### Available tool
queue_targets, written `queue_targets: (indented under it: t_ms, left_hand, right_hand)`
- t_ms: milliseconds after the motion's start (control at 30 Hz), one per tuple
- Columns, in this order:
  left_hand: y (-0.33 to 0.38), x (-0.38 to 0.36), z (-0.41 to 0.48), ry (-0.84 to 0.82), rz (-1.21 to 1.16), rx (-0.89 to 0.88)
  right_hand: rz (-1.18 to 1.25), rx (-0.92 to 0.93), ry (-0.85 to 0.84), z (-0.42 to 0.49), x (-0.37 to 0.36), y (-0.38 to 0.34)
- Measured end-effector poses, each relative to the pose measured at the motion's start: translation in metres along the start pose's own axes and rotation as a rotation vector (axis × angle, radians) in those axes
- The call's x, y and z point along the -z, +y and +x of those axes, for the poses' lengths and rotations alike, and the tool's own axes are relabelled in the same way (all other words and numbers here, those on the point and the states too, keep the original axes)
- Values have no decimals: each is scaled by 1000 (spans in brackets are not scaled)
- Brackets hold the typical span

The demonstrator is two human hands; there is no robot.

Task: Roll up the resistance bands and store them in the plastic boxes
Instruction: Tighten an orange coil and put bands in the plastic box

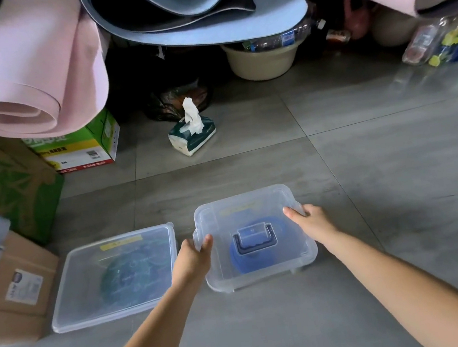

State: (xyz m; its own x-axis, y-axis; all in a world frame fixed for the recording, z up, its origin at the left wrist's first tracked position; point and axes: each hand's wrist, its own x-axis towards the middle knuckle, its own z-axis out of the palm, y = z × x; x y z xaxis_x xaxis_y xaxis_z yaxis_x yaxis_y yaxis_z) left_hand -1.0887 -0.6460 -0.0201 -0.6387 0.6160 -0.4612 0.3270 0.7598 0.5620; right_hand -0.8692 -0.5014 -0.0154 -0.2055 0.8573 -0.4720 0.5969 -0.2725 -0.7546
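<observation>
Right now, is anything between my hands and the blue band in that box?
Yes. The clear lid with its blue handle covers the box, above the blue band. Your left hand and right hand grip the box's opposite edges.

Arms outstretched; left hand point(194, 253), right hand point(310, 218) curled, gripping.

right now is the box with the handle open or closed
Closed: the handled lid sits on the held box, blue band showing through. The left hand and right hand grip its edges. Latched: cannot tell.
</observation>
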Motion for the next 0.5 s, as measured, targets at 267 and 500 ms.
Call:
queue_targets:
  t_ms: [267, 500]
  left_hand:
    - [7, -6, 13, 57, -93, -19]
    - [-9, -11, 14, -433, -656, 450]
  right_hand:
    - [-33, -11, 60, 18, -5, 7]
    - [61, -429, -210, 16, 1, 12]
